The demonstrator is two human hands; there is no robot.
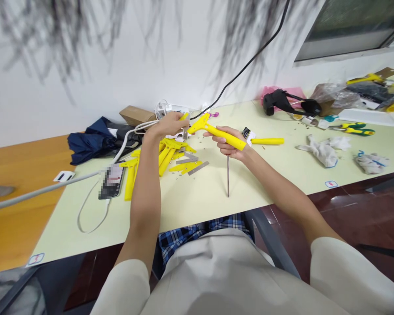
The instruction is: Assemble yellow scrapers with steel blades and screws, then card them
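My right hand is closed around a yellow scraper handle, its wide head pointing up and left. A thin metal rod, which looks like a screwdriver shaft, sticks down from the same hand; its grip is hidden. My left hand pinches a small yellow plate and a grey metal blade, close beside the scraper's head. Below it lie several yellow scraper handles, loose yellow plates, bare blades and tiny screws.
A phone, a white cable and a navy umbrella lie left; a cardboard box stands behind. To the right are a finished-looking scraper, white gloves, green-yellow pliers and plastic bags.
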